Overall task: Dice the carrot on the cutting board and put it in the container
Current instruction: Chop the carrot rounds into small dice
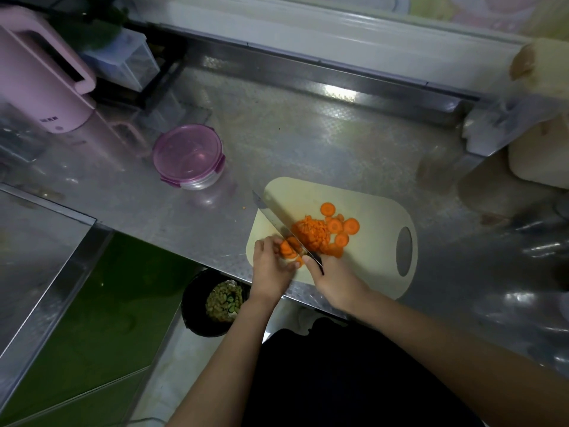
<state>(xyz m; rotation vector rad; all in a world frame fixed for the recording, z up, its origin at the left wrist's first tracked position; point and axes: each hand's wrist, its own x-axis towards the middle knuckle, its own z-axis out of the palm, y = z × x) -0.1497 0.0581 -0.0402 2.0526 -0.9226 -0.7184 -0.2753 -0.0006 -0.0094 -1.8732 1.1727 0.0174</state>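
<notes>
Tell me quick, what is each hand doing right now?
Left hand: holds carrot slices on the cutting board.
Right hand: grips the knife.

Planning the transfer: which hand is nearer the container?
Left. The left hand, holding carrot slices, is down-right of the container; the right hand, gripping the knife, lies farther right.
</notes>
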